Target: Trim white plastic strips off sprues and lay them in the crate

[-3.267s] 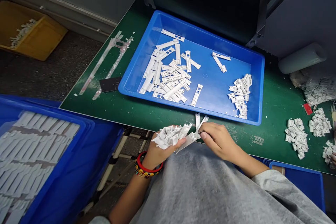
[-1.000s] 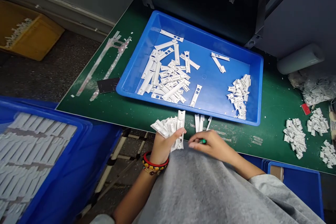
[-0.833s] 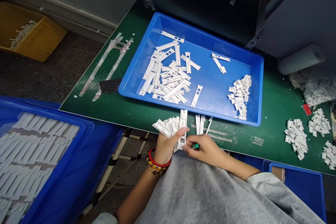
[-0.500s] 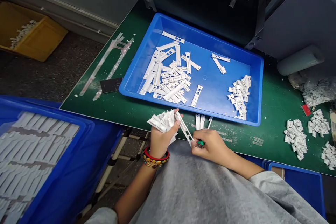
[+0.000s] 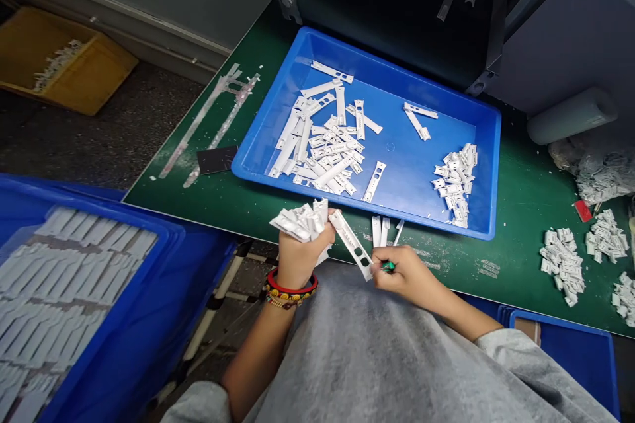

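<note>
My left hand (image 5: 297,252) is closed round a bunch of small white plastic parts (image 5: 299,221), at the near edge of the green table (image 5: 520,211). A long white perforated strip (image 5: 353,245) runs from that hand to my right hand (image 5: 407,271). The right hand pinches the strip's lower end and also holds a small green-tipped tool (image 5: 389,267). Just beyond the hands, a few white strips (image 5: 381,230) lie on the table in front of the blue tray (image 5: 489,172). The tray holds a heap of long white strips (image 5: 322,145) and a pile of small parts (image 5: 455,182).
A blue crate (image 5: 163,291) with rows of white strips stands at my left. A yellow bin (image 5: 84,79) sits on the floor, far left. Small part piles (image 5: 563,263) and a plastic bag (image 5: 600,165) lie on the right. A dark machine (image 5: 397,0) stands behind the tray.
The strip held upright in my left hand has tilted over to the right. My right hand has taken hold of its lower end and drawn it out to the right.
</note>
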Demonstrator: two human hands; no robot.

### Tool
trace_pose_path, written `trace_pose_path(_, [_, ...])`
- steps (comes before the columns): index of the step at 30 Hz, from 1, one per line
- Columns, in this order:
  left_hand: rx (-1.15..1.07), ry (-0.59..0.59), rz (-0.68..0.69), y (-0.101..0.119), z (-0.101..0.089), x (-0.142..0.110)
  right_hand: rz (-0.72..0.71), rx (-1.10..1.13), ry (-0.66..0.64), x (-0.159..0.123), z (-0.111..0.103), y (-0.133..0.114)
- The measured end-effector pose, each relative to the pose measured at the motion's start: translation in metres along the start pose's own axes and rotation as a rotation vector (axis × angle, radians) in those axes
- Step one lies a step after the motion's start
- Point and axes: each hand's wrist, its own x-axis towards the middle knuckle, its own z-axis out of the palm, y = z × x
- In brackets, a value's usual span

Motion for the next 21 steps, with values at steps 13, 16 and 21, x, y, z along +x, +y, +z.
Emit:
trace_pose_path(13, [0.183, -0.161, -0.009, 0.009, -0.005, 0.004, 0.028, 0.070, -0.050, -0.001, -0.008, -0.001])
trace_pose_path(16, [0.141, -0.136, -0.024, 0.008, -0.004, 0.004, 0.040, 0.095, -0.075, -0.005, -0.013, 0.004])
trace_pose_path(21, [-0.295, -0.361, -0.293, 0.010, -0.006, 0.004, 0.099, -0.156, -0.135, -0.037, -0.055, 0.021])
